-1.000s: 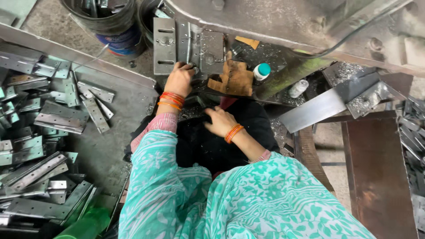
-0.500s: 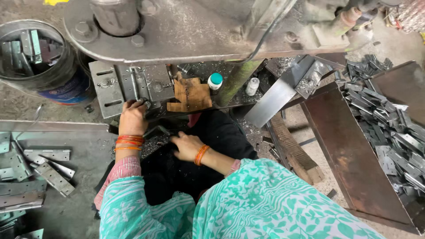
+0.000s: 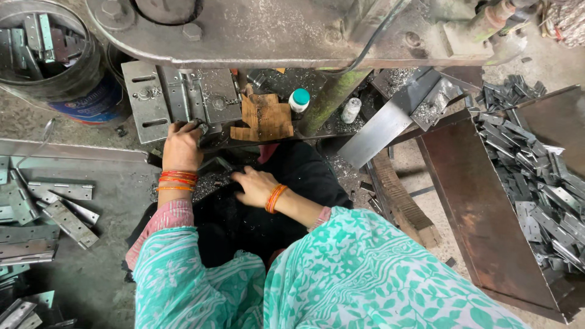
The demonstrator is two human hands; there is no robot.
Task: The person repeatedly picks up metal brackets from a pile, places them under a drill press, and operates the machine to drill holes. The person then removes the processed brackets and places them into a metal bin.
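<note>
Left grip (image 3: 181,146) at die plate (image 3: 180,97) edge, right hand (image 3: 256,186) on scrap (image 3: 210,183).

Green-white leaf-print sleeves (image 3: 183,274), orange bangles (image 3: 178,178), blue-banded bucket (image 3: 91,100), teal-capped bottle (image 3: 298,100).

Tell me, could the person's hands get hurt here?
Maybe. The left hand rests at the edge of the grey metal die plate under the heavy press, so fingers might get pinched. The right hand lies among sharp-looking metal shavings, which could cut skin.
</note>
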